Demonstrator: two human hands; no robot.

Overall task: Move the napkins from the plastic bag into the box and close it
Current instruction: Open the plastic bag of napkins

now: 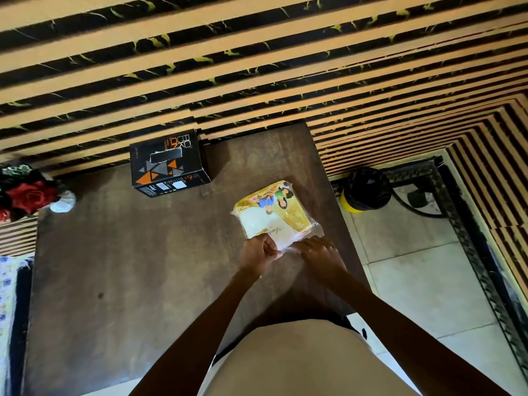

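Observation:
A plastic bag of napkins, yellow and white with a printed picture, lies flat on the dark wooden table at its right side. My left hand pinches the bag's near clear edge between thumb and fingers. My right hand grips the same near edge just to the right. A black box with orange triangles stands shut at the table's far edge, well to the left of the bag and apart from both hands.
A striped tan and black wall runs behind the table. Red artificial flowers sit at the far left corner. A yellow bin with a black liner stands on the tiled floor to the right.

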